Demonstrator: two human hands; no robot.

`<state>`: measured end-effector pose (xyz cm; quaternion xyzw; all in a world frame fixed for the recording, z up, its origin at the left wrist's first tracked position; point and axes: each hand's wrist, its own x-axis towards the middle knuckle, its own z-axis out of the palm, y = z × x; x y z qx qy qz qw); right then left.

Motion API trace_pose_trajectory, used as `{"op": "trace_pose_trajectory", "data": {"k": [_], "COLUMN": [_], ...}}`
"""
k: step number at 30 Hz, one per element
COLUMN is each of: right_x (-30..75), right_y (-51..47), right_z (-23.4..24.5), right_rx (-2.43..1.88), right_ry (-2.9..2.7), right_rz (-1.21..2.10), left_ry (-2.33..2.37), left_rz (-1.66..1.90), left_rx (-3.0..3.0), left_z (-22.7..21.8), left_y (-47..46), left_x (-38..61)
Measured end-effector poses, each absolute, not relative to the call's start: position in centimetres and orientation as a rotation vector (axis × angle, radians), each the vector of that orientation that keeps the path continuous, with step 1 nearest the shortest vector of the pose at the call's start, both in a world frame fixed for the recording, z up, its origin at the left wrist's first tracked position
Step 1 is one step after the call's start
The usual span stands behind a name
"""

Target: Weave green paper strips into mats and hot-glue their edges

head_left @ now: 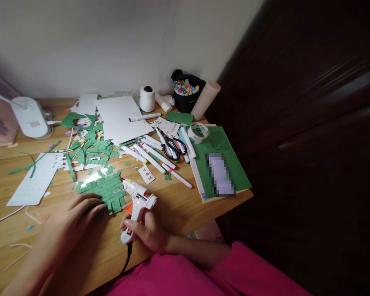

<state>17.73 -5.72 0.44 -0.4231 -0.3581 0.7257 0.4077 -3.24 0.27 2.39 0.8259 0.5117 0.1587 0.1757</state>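
Observation:
My right hand (149,233) is wrapped round the handle of a white hot glue gun (138,197) with an orange trigger and a lit red light. Its nozzle points up and left, over the right edge of a green woven paper mat (106,188). A black cord runs from the bottom of the handle. My left hand (80,209) lies with fingers stretched out along the mat's lower edge, touching it and holding nothing. Just right of the nozzle is a small white card (146,174) with star shapes.
Green paper scraps (92,148) cover the back left. Several white markers (154,158), black scissors (173,148) and a tape roll (198,132) lie right of centre. Behind stand a thread spool (147,100) and a black marker case (186,98). Green sheets (228,144) reach the right edge.

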Motion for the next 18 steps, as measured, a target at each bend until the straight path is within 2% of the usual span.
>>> {"op": "trace_pose_trajectory", "data": {"k": [11,18], "right_x": [17.4,17.4], "right_y": [-5.9,-5.9], "right_z": [0.3,0.1], "right_rx": [-1.099,-1.095], "right_ry": [-0.899,-0.909], "right_rz": [1.754,1.76], "left_ry": [1.398,1.478], "left_rz": [0.281,0.255], "left_rx": [2.401,2.532], "left_z": [1.1,2.0], "left_y": [-0.1,-1.4], "left_x": [-4.7,-3.6]}}
